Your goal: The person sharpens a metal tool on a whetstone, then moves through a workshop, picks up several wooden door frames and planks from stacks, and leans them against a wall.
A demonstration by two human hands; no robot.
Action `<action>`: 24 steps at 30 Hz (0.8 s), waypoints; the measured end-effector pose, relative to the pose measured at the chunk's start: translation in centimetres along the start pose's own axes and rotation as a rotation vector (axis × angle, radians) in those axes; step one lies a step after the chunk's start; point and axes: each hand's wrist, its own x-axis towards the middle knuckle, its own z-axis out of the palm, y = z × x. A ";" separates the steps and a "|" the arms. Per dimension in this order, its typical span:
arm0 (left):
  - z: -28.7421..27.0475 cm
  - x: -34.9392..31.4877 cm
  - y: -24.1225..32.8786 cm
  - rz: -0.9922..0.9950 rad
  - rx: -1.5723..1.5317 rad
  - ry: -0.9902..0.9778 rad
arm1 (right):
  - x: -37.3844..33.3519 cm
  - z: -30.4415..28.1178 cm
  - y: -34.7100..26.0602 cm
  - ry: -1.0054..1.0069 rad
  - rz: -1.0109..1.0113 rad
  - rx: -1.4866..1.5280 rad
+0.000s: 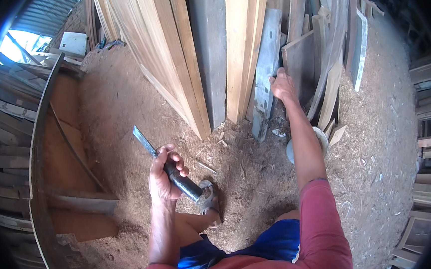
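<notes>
My left hand (165,173) is closed around the dark, thick handle of a chisel (145,140). Its flat metal blade points up and away to the left, above the dirt floor. Stretched far forward, my right hand (283,85) has its fingers curled at the edge of a weathered grey plank (266,53), which leans upright among other boards. The fingertips are partly hidden there. Just right of that hand stands a dark brown board (300,60). Beneath my right forearm is a pale round container (290,152), partly covered by the arm.
Tall panelled wooden doors (146,54) and pale timbers (239,51) lean ahead. A large brown wooden panel (65,139) stands at left beside stacked boards (7,150). More timber (423,194) lines the right side. Wood chips lie on the dirt floor (373,160).
</notes>
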 end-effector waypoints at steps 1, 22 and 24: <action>-0.1 0.1 0.0 -0.001 0.004 -0.018 | 0.0 0.1 -0.2 0.001 -0.019 -0.011; 1.2 0.8 -0.6 -0.030 -0.062 -0.105 | -22.6 10.2 16.4 -0.524 -0.229 -0.007; 2.9 0.4 -1.1 -0.070 -0.078 -0.110 | -25.9 11.8 18.9 -0.557 -0.161 0.004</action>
